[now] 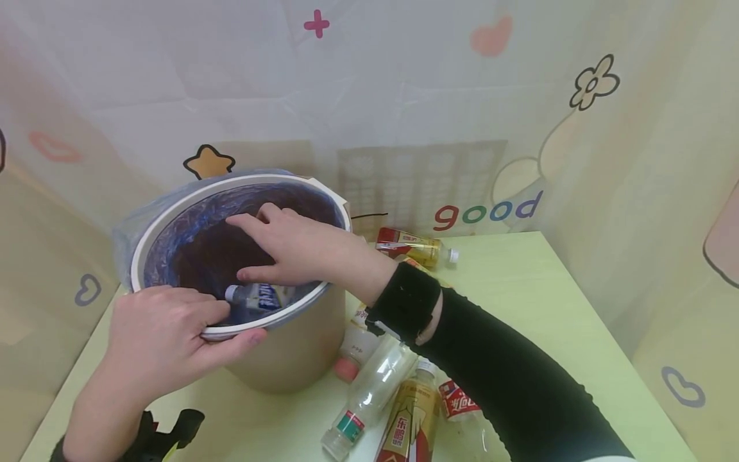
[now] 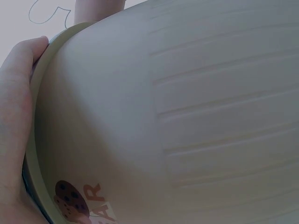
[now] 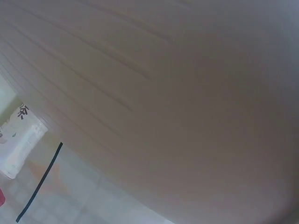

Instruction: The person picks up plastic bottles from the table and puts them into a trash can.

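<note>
A beige trash bin (image 1: 288,359) with a white rim stands tilted toward me, lined with a blue plastic bag (image 1: 187,224). At the near left of the rim, my left hand (image 1: 167,333) grips it, thumb outside and fingers over the edge. The left wrist view shows this hand (image 2: 16,112) along the rim, next to the ribbed bin wall (image 2: 117,93). My right hand (image 1: 288,244) reaches over the right side into the bin's mouth, fingers loosely spread, holding nothing visible. Below it inside lies a clear bottle (image 1: 265,296) with a blue-and-white label. The bin's dark bottom is hard to make out.
Several bottles lie right of the bin: a yellow-and-red one (image 1: 412,247) at the back, a clear one (image 1: 369,391), a gold one (image 1: 408,417) and a red-labelled one (image 1: 458,401) partly under my right sleeve. A printed curtain (image 1: 404,109) hangs behind the table (image 1: 577,359).
</note>
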`<state>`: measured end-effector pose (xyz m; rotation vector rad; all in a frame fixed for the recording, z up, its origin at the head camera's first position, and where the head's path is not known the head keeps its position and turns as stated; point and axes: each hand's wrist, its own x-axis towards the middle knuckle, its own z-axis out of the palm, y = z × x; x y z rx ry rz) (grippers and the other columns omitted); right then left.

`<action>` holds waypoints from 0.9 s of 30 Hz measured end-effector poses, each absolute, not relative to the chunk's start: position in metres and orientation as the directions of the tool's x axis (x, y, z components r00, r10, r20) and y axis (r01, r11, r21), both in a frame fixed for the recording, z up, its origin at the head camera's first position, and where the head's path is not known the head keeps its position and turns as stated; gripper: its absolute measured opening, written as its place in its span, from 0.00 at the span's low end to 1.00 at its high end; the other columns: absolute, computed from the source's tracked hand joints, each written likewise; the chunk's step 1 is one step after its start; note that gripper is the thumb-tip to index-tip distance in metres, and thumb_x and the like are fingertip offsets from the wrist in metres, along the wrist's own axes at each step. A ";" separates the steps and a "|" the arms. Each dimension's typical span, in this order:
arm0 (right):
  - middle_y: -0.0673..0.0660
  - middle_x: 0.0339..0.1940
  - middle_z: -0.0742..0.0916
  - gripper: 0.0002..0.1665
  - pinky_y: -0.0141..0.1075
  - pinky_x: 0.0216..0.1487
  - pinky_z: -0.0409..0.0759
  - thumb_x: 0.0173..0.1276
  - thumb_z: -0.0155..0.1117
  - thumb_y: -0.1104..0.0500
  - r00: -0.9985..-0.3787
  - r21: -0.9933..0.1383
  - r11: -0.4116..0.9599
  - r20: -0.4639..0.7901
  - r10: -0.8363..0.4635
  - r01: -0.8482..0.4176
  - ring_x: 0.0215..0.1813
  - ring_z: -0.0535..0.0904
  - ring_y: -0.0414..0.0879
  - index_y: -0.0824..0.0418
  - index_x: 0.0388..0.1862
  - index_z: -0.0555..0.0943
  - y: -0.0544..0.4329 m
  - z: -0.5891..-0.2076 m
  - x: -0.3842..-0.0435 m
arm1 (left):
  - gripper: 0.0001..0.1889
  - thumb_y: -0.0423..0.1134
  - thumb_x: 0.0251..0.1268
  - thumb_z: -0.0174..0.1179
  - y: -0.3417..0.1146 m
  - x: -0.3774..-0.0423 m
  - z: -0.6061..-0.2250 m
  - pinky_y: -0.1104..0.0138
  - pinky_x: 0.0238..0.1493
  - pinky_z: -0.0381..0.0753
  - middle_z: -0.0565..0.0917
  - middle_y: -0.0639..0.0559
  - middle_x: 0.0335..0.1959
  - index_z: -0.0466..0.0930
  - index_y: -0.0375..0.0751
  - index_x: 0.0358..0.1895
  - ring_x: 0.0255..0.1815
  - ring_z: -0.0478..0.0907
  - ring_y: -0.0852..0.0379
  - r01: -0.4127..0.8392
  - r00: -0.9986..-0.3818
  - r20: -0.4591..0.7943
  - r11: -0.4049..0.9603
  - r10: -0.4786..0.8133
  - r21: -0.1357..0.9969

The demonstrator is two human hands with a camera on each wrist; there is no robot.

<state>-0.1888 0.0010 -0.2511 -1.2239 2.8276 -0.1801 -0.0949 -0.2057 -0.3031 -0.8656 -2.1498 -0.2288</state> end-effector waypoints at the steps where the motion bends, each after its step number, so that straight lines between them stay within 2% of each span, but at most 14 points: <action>1: 0.60 0.71 0.77 0.50 0.42 0.74 0.74 0.81 0.63 0.32 -0.685 -0.129 0.680 0.000 -0.728 -0.722 0.70 0.77 0.52 0.50 0.90 0.57 0.001 -0.251 -0.189 | 0.39 0.83 0.75 0.38 -0.206 -0.095 -0.303 0.68 0.20 0.41 0.58 0.66 0.11 0.56 0.58 0.13 0.13 0.52 0.63 0.652 -0.452 0.734 0.749 0.507 -0.117; 6: 0.59 0.69 0.77 0.47 0.41 0.73 0.74 0.81 0.64 0.33 -0.683 -0.130 0.675 0.015 -0.731 -0.726 0.69 0.77 0.51 0.50 0.88 0.61 0.001 -0.252 -0.190 | 0.39 0.83 0.76 0.37 -0.206 -0.094 -0.303 0.68 0.21 0.41 0.58 0.66 0.12 0.55 0.58 0.13 0.13 0.52 0.64 0.647 -0.466 0.722 0.753 0.511 -0.115; 12: 0.58 0.69 0.78 0.45 0.41 0.73 0.74 0.81 0.64 0.34 -0.686 -0.131 0.679 0.016 -0.727 -0.723 0.69 0.77 0.50 0.50 0.87 0.64 0.001 -0.253 -0.190 | 0.39 0.82 0.75 0.39 -0.205 -0.095 -0.304 0.68 0.21 0.40 0.56 0.65 0.12 0.54 0.57 0.14 0.14 0.51 0.64 0.652 -0.448 0.738 0.750 0.504 -0.116; 19: 0.58 0.69 0.78 0.43 0.42 0.73 0.74 0.81 0.64 0.34 -0.685 -0.122 0.679 0.015 -0.728 -0.724 0.69 0.77 0.51 0.51 0.85 0.66 0.001 -0.253 -0.190 | 0.39 0.83 0.76 0.36 -0.208 -0.094 -0.302 0.68 0.21 0.41 0.56 0.65 0.12 0.53 0.58 0.14 0.14 0.51 0.63 0.635 -0.498 0.690 0.763 0.525 -0.121; 27: 0.57 0.68 0.79 0.42 0.42 0.73 0.74 0.82 0.63 0.34 -0.677 -0.126 0.670 0.024 -0.735 -0.732 0.69 0.77 0.50 0.51 0.85 0.66 0.002 -0.252 -0.190 | 0.39 0.82 0.76 0.37 -0.207 -0.094 -0.302 0.68 0.21 0.41 0.56 0.65 0.12 0.53 0.58 0.14 0.14 0.52 0.63 0.635 -0.493 0.694 0.762 0.525 -0.125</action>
